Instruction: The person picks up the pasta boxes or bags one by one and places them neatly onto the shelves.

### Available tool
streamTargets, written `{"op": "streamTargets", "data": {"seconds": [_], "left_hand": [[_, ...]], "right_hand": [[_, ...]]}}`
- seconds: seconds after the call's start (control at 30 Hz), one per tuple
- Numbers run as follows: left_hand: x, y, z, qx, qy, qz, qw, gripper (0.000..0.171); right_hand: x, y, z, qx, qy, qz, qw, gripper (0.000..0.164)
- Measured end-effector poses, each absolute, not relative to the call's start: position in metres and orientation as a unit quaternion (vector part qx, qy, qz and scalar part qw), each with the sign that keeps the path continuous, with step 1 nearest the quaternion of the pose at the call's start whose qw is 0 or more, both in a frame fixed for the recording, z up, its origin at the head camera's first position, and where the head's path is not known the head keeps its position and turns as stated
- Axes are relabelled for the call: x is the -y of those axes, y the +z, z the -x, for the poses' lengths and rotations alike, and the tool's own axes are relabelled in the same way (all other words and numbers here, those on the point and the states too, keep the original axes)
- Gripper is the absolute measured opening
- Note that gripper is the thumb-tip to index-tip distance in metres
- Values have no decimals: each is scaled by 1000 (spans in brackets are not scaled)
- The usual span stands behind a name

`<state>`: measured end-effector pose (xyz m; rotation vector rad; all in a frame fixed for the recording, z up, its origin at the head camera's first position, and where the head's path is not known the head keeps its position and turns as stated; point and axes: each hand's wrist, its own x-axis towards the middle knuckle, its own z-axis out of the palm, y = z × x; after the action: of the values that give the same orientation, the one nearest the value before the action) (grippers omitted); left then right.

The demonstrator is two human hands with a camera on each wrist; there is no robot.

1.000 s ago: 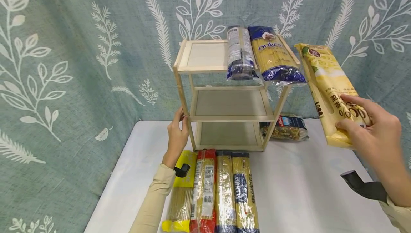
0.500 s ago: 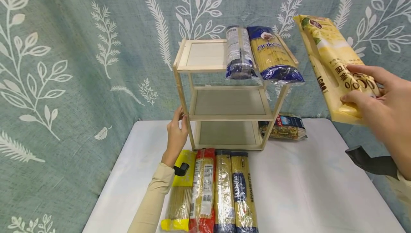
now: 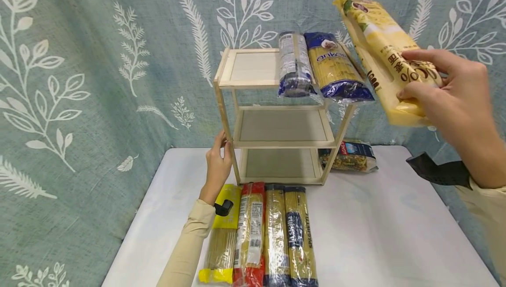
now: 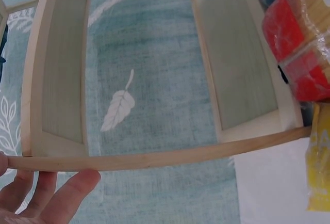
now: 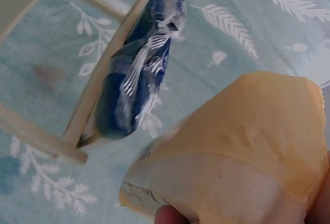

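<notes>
My right hand (image 3: 450,89) grips the lower end of a yellow noodle packet (image 3: 385,54), raised and tilted to the right of a three-tier wooden rack (image 3: 286,145). The packet's yellow underside (image 5: 242,146) fills the lower part of the right wrist view. My left hand (image 3: 218,164) holds the rack's left front post (image 4: 154,160), fingers and thumb around it. On the top tier lie a blue-and-clear pasta packet (image 3: 295,65) and a blue-ended Ankara spaghetti packet (image 3: 336,67); the raised noodle packet overlaps the latter's right edge in the head view.
In front of the rack lie a yellow pasta packet (image 3: 225,234), a red-ended one (image 3: 250,234) and two blue-ended spaghetti packets (image 3: 300,238) side by side. Behind its right leg rests a short pasta bag (image 3: 352,157) on the white table (image 3: 375,234). A patterned curtain (image 3: 99,80) hangs behind.
My right hand has lifted the noodle packet, first up and right, then left toward the rack's top tier. The left hand stays on the post.
</notes>
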<state>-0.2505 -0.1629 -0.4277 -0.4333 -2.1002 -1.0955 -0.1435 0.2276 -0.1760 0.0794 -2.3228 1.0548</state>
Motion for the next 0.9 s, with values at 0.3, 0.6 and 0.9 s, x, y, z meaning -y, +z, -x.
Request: {"op": "streamTargets", "data": {"seconds": [0.3, 0.6, 0.9], "left_hand": [[164, -429, 251, 814, -422, 167, 362, 39], [165, -430, 251, 818, -426, 164, 351, 39], [164, -428, 250, 814, -434, 169, 347, 39]], "right_hand": [[-205, -161, 159, 863, 429, -65, 259, 51], [-176, -148, 177, 861, 438, -114, 234, 52], [-137, -132, 197, 883, 408, -125, 196, 54]]}}
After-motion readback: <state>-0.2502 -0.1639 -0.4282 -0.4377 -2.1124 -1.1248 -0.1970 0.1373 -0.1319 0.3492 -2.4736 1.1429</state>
